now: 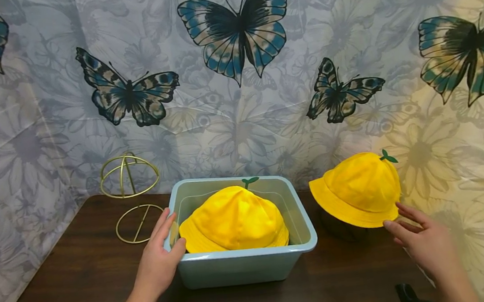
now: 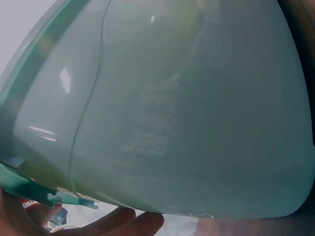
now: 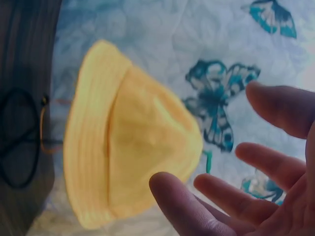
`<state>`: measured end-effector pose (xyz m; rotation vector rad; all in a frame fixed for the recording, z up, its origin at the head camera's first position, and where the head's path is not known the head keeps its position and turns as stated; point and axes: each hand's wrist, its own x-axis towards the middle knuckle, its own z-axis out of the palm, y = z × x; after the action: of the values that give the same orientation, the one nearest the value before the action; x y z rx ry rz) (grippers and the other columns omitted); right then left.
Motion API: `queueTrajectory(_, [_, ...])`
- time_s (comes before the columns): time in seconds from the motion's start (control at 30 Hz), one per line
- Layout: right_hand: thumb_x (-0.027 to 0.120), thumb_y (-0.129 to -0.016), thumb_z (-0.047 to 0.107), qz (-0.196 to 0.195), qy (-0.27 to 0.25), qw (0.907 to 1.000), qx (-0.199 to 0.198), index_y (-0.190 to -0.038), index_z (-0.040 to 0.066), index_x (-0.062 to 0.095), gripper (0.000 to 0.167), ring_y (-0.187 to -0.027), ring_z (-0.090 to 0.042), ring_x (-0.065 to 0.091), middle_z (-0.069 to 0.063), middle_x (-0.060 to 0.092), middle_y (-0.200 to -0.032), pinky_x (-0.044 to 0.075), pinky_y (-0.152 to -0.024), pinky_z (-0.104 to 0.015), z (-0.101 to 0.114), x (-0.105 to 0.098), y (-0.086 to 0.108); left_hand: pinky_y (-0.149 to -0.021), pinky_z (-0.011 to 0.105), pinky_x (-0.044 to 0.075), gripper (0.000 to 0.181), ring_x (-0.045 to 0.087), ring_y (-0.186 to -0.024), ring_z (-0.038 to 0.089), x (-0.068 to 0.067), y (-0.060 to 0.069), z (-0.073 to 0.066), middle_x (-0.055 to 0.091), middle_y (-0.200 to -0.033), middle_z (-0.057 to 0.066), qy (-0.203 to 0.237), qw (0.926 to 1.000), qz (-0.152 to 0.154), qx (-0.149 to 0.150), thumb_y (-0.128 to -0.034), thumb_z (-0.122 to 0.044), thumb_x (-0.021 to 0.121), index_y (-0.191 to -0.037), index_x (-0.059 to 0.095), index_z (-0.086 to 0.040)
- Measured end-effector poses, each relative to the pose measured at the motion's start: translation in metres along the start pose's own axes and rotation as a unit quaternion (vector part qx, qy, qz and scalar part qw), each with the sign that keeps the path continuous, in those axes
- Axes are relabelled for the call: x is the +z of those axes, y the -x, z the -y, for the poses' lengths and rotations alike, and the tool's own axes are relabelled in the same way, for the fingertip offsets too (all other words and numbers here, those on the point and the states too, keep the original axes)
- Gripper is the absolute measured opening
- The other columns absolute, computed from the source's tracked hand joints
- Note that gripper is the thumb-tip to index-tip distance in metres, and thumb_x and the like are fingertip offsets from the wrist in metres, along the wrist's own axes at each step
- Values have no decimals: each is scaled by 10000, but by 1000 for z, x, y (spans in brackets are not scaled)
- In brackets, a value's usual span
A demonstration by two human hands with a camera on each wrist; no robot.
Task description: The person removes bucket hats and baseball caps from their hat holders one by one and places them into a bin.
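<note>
A pale blue plastic bin (image 1: 234, 269) stands on the table with a yellow bucket hat (image 1: 234, 217) inside, a green sprout on its crown. My left hand (image 1: 157, 259) grips the bin's left rim, thumb near the corner. In the left wrist view the bin's wall (image 2: 187, 118) fills most of the picture, and fingers (image 2: 140, 223) show at its edge. To the right, a second yellow bucket hat (image 1: 357, 189) sits raised on a stand, mostly hidden beneath it. Beside its brim is my right hand (image 1: 432, 243), fingers spread and loosely bent, holding nothing.
At the back left stands a gold wire hat stand (image 1: 131, 195) with nothing on it. The dark wooden table (image 1: 73, 287) meets a butterfly-print cloth (image 1: 248, 125) behind. In the right wrist view a dark ring-shaped base (image 3: 19, 137) shows below the hat.
</note>
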<state>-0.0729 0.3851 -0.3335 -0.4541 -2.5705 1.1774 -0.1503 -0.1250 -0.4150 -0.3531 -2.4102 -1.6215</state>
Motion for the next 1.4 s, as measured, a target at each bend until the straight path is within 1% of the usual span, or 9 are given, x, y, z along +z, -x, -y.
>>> queueTrajectory(0.07, [661, -943, 427, 42, -88, 10000, 10, -1568, 35, 268, 836, -1107, -57, 597, -309, 295, -1535, 553, -677, -211, -2, -5, -6, -979, 575, 385, 585, 253, -1449, 339, 0, 0, 0, 210, -1631, -8, -10, 10000, -14, 6, -965, -167, 570, -1514, 411, -43])
queueTrajectory(0.13, [650, -950, 427, 111, -104, 9999, -18, -1584, 56, 220, 851, -1278, -273, 515, -318, 232, -1556, 549, -683, -202, -3, -9, -12, -993, 587, 377, 586, 253, -1449, 339, 0, -1, 1, 210, -1631, -10, -8, 10000, -22, 9, -964, -166, 571, -1515, 412, -44])
queueTrajectory(0.17, [646, -953, 427, 143, -89, 9998, -55, -1589, 63, 205, 855, -1322, -395, 443, -333, 215, -1554, 550, -680, -204, -3, -11, -14, -998, 592, 374, 586, 252, -1449, 338, 0, -1, 1, 210, -1631, -10, -4, 10000, -23, 12, -964, -166, 572, -1515, 411, -44])
queueTrajectory(0.23, [646, -952, 430, 183, -37, 9997, -140, -1593, 76, 188, 864, -1331, -529, 330, -357, 185, -1550, 552, -668, -205, -2, -15, -20, -998, 594, 375, 586, 252, -1449, 336, 1, -1, 2, 211, -1630, -14, -6, 10000, -29, 14, -963, -166, 573, -1514, 413, -45])
queueTrajectory(0.63, [660, -937, 459, -41, 925, 9932, -703, -1595, 96, 188, 887, -1267, -599, 350, -336, 123, -1570, 506, -558, -186, 0, -33, -53, -1026, 621, 347, 597, 262, -1447, 324, 2, -2, 3, 218, -1626, -24, -3, 9999, -85, 72, -950, -149, 588, -1511, 416, -39])
queueTrajectory(0.83, [656, -937, 464, -58, 1128, 9907, -752, -1594, 88, 164, 903, -1291, -610, 303, -316, 68, -1587, 574, -602, -407, 5, -45, -71, -1043, 633, 325, 598, 265, -1446, 326, 1, -2, 3, 221, -1626, -16, -20, 9999, -105, 37, -947, -150, 585, -1512, 419, -48])
queueTrajectory(1.03, [630, -949, 469, -187, 1530, 9840, -896, -1588, 63, 180, 881, -1286, -636, 294, -354, 79, -1570, 469, -768, -685, 12, -53, -82, -1052, 640, 309, 597, 260, -1448, 324, 2, -2, 3, 224, -1627, 2, -10, 9999, -108, 22, -945, -145, 582, -1510, 419, -42])
queueTrajectory(1.13, [617, -957, 471, -149, 1704, 9805, -969, -1582, 41, 187, 872, -1280, -643, 291, -360, 77, -1568, 433, -785, -723, 14, -56, -87, -1052, 642, 307, 595, 261, -1447, 325, 2, -2, 2, 229, -1627, 20, -27, 9999, -109, 28, -945, -145, 581, -1508, 421, -41])
queueTrajectory(1.4, [593, -960, 504, 50, 2060, 9720, -1127, -1587, 51, 169, 883, -1223, -664, 337, -450, 201, -1471, 454, -732, -702, 23, -65, -103, -1048, 648, 307, 593, 262, -1447, 324, 1, -1, 2, 228, -1626, 2, -5, 9999, -119, 11, -943, -147, 580, -1505, 426, -40])
